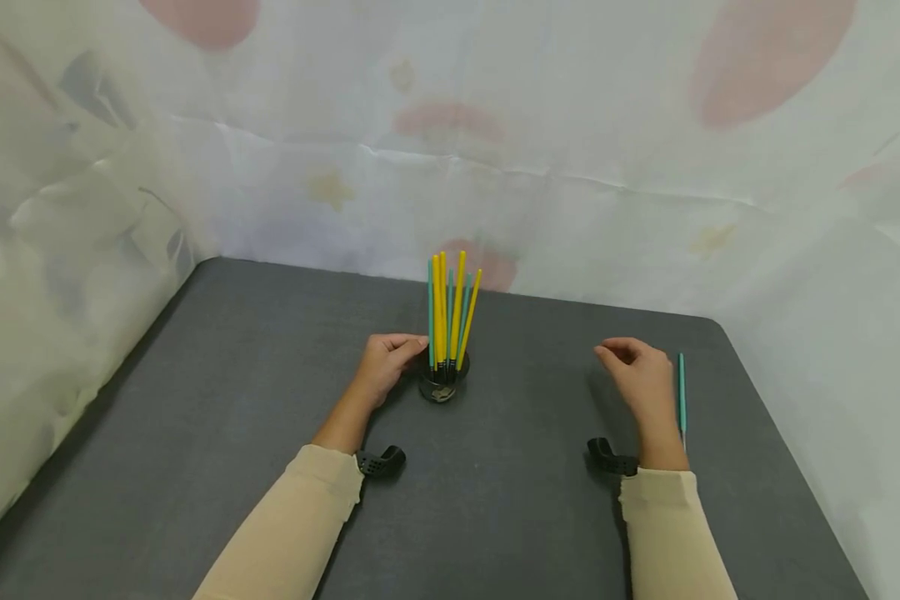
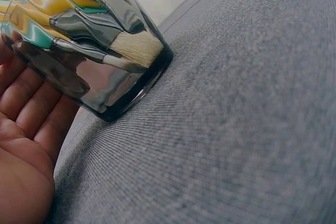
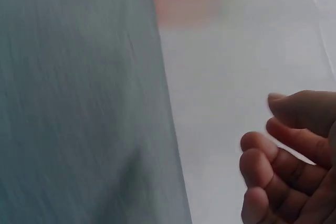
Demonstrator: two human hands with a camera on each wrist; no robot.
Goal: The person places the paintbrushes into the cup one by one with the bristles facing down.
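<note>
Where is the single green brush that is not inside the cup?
In the head view, the loose green brush lies flat on the grey table, just right of the right hand, near the table's right edge.

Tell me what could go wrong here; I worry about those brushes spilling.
The tall paintbrushes lean out of a small dark glass cup, so it looks top-heavy; the left hand, close beside it, might tip it with a nudge. The loose teal brush lies near the table edge, right of the right hand, and could be knocked off.
</note>
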